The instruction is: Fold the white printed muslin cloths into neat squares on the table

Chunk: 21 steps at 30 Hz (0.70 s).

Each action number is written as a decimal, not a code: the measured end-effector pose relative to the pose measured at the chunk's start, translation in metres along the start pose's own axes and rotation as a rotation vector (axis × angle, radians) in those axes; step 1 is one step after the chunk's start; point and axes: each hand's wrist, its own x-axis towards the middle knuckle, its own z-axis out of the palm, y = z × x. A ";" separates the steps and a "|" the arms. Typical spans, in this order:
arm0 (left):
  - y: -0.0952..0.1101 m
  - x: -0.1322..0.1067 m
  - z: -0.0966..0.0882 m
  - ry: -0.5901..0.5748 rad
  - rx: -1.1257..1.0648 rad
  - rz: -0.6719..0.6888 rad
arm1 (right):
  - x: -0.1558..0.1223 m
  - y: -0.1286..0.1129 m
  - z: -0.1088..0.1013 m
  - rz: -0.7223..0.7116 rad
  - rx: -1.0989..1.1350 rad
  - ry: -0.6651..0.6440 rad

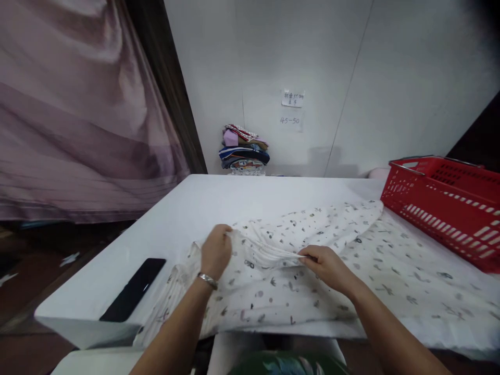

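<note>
A patterned white cloth (pixel 273 302) is spread along the near edge of the white desk (pixel 175 208), with its bunched left end laid just beside a black phone (pixel 134 289) and its right part reaching toward the right end. The cloth is gripped by the left hand (pixel 216 252), with the fingers curled together on its upper layer; the fingertips are partly hidden. Nearer the middle, a gathered edge is pinched between the thumb and fingers of the right hand (pixel 322 264). By holding at two points, the layer seems to be lifted and drawn taut between the hands, while the rest is borne by the desk.

The phone is laid flat near the near left corner, perhaps so that it is not covered. A red basket (pixel 441 203) is set at the right end, close beside the cloth, probably to leave the middle for handling it. At the far edge, folded clothes (pixel 245 151) are stacked against the wall (pixel 269 52), likely for support; whether they rest on the desk cannot be told.
</note>
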 end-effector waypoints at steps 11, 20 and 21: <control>0.091 -0.045 0.042 -0.570 0.001 0.483 | 0.000 -0.006 0.010 -0.110 -0.204 -0.013; 0.095 -0.035 0.040 -0.588 -0.016 0.542 | 0.000 -0.002 0.018 -0.154 -0.236 0.049; 0.096 -0.035 0.040 -0.580 0.007 0.548 | 0.000 -0.003 0.018 -0.147 -0.252 0.051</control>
